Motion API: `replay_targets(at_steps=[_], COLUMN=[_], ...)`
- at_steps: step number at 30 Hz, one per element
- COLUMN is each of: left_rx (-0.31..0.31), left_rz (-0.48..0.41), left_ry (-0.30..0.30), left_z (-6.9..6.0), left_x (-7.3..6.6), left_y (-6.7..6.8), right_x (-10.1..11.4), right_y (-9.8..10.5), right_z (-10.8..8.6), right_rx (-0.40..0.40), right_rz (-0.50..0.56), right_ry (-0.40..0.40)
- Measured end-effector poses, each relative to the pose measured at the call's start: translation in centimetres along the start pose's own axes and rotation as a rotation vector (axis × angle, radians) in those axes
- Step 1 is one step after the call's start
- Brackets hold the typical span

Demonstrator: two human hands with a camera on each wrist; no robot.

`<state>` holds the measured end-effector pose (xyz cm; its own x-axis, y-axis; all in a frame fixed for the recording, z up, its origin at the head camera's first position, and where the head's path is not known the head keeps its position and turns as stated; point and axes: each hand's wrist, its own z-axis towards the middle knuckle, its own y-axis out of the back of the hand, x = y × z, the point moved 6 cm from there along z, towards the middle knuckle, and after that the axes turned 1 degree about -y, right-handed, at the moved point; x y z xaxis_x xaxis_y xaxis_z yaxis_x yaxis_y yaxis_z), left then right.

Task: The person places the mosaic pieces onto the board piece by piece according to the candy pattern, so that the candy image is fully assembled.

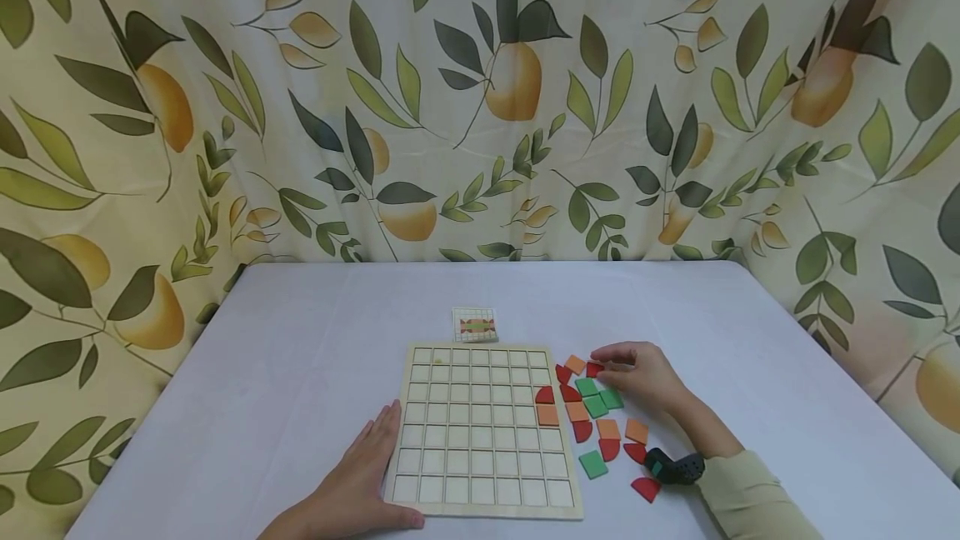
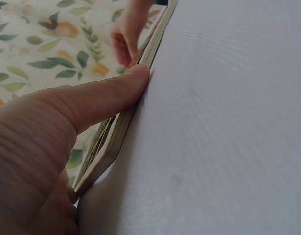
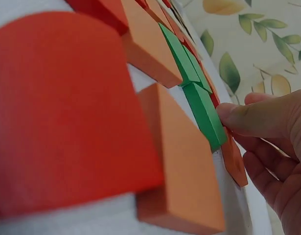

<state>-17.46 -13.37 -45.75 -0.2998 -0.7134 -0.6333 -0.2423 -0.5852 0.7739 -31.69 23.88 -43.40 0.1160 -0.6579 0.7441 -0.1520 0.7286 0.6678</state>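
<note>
Red tile (image 1: pixel 594 369) in right grip (image 1: pixel 647 373) — gridded wooden board (image 1: pixel 480 438) against left grip (image 1: pixel 358 477)

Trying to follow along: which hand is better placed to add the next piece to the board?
Likely the right hand: it's at a red piece beside the board, while the left hand touches the board's opposite edge.

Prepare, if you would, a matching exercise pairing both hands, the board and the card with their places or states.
1. Left hand
2. Board
3. Card
4. Right hand

A. Just beyond the board's far edge
B. At a loose red piece
C. Bearing one red piece and one orange piece
D. At the board's left edge

Pairs: 1-D, 2-C, 3-A, 4-B
</note>
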Motion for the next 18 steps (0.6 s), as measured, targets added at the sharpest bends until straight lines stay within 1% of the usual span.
replay_targets(at_steps=[5, 12, 18], left_rx=[0.004, 0.011, 0.003], left_rz=[-0.002, 0.0, 0.015], left_ry=[-0.001, 0.005, -0.007], left_z=[0.03, -0.01, 0.04], left_x=[-0.07, -0.14, -0.2], left_y=[0.0, 0.0, 0.07], right_x=[0.21, 0.21, 0.52], right_y=[-0.25, -0.35, -0.44], right_z=[-0.14, -0.23, -0.71], right_rx=[0.0, -0.017, -0.036], right_rz=[-0.013, -0.018, -0.031], right_ry=[0.001, -0.018, -0.025])
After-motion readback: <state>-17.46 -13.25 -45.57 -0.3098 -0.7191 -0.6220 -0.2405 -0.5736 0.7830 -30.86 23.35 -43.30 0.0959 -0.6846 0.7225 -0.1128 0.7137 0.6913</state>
